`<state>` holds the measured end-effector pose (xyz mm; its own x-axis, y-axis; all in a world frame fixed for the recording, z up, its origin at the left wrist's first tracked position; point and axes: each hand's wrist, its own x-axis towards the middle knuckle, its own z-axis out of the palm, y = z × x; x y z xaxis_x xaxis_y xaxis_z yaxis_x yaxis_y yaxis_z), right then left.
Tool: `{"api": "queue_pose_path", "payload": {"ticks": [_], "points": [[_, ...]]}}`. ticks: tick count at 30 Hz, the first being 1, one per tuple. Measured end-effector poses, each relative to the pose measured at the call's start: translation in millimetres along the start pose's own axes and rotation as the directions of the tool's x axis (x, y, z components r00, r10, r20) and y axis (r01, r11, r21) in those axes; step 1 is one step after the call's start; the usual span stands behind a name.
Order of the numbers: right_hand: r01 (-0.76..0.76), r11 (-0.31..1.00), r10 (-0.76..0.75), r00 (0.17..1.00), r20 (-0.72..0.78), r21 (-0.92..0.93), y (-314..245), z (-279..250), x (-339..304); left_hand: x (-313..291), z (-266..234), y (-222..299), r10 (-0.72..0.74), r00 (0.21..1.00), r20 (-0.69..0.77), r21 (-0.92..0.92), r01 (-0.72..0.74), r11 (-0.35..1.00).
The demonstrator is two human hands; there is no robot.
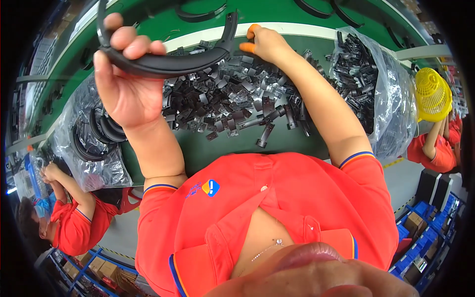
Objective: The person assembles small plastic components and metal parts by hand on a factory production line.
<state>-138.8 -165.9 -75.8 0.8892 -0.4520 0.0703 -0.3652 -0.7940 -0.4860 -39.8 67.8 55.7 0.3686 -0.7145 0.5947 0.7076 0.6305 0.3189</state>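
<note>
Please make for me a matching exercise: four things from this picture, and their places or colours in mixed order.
Column 1
1. black headband
2. small plastic parts
3. finger cots
4. camera wearer's shirt

Column 2
A. heaped on the table
B. red
C. in the left hand
D. orange

Pairs: 1-C, 2-A, 3-D, 4-B

Bright, even light fills the middle; glare streaks a clear plastic bag (394, 106) between 2 and 3 o'clock. Straight edges bow near the rim, blackened at 3 and 9.
</note>
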Motion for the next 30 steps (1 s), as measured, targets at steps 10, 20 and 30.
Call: {"api": "queue_pose_path", "payload": {"ticks": [10,20,30], "points": [[-0.044,0.893,0.034,0.999,0.030,0.447,-14,-65,-29,-8,21,-59,-0.019,0.985,-0.169,0.721,0.137,0.679],[0.166,0.082,0.216,0.960,-0.180,0.983,-62,-94,-134,-23,5,-110,-0.218,0.938,-0.271,0.737,0.348,0.579],[0.330,0.483,0.035,0.918,-0.394,0.811,-64,-85,-138,-31,6,-116,-0.174,0.963,-0.206,0.815,0.267,0.514]]}}
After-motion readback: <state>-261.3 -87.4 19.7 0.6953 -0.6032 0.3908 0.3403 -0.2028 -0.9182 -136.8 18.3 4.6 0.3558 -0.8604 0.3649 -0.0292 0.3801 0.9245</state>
